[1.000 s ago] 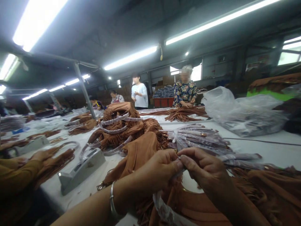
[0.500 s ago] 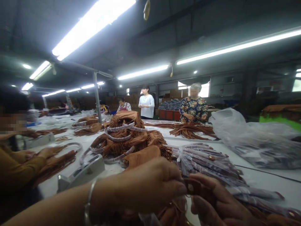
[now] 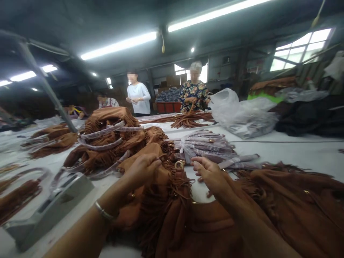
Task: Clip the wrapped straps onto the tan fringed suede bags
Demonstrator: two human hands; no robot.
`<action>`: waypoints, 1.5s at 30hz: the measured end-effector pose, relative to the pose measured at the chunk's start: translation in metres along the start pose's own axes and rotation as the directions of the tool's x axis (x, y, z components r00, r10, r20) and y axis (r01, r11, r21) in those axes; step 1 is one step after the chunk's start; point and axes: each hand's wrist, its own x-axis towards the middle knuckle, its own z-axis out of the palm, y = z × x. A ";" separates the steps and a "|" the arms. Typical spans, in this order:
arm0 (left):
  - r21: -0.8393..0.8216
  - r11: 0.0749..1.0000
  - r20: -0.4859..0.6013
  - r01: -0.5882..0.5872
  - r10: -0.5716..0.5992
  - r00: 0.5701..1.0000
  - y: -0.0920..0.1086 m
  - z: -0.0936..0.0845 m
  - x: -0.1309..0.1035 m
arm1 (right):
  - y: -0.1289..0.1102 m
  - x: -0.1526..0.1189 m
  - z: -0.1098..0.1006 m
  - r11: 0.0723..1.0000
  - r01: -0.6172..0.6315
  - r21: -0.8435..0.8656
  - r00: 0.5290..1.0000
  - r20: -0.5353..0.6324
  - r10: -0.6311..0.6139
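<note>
Pinched in the fingertips of my left hand (image 3: 146, 167) is the end of a brown leather strap (image 3: 162, 157). My right hand (image 3: 209, 173) is held a little apart to the right, fingers loosely bent and spread, with nothing visible in them. Between the hands a gold ring (image 3: 179, 165) stands up from a brown fringed bag (image 3: 209, 224), which lies below my forearms. Behind my hands lie several plastic-wrapped handles (image 3: 205, 141) in a bundle. A pile of brown fringed bags (image 3: 129, 141) with wrapped handles rises behind my left hand.
A grey metal device (image 3: 53, 211) stands at the left on the white table (image 3: 274, 148). More brown fringed material (image 3: 303, 193) is at the right. Farther back are a clear plastic bag (image 3: 242, 114), black cloth (image 3: 311, 114) and brown strips (image 3: 190, 120). Several people stand or sit across the table.
My view has turned right and tilted down. My hands, close together on the strap and ring before, are now apart; the right hand has let go. The fringed bag below is now visible.
</note>
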 end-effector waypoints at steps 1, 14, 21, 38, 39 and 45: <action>-0.092 0.995 0.015 0.047 -0.046 0.999 -0.002 0.008 0.007 | 0.005 0.001 0.004 1.000 -0.030 -0.009 1.000 0.002 0.030; -0.669 0.697 0.151 0.257 -0.211 0.966 -0.021 0.026 0.019 | 0.027 0.004 0.042 0.996 0.004 -0.089 0.992 0.122 0.007; -0.761 0.601 0.100 0.246 -0.265 0.959 -0.026 0.012 -0.003 | -0.011 0.006 0.039 0.980 0.069 -0.188 0.984 0.175 -0.036; -0.841 0.527 0.050 0.121 -0.149 0.988 -0.009 -0.006 -0.049 | -0.070 -0.029 0.096 0.941 0.153 -0.302 0.973 0.212 -0.091; -0.840 0.525 0.069 0.139 -0.149 0.986 -0.009 -0.004 -0.050 | -0.066 -0.030 0.094 0.958 0.124 -0.261 0.974 0.215 -0.067; -0.773 0.580 0.260 0.256 -0.079 0.962 -0.006 0.009 -0.043 | -0.042 -0.023 0.065 0.995 -0.075 0.071 0.902 0.429 0.037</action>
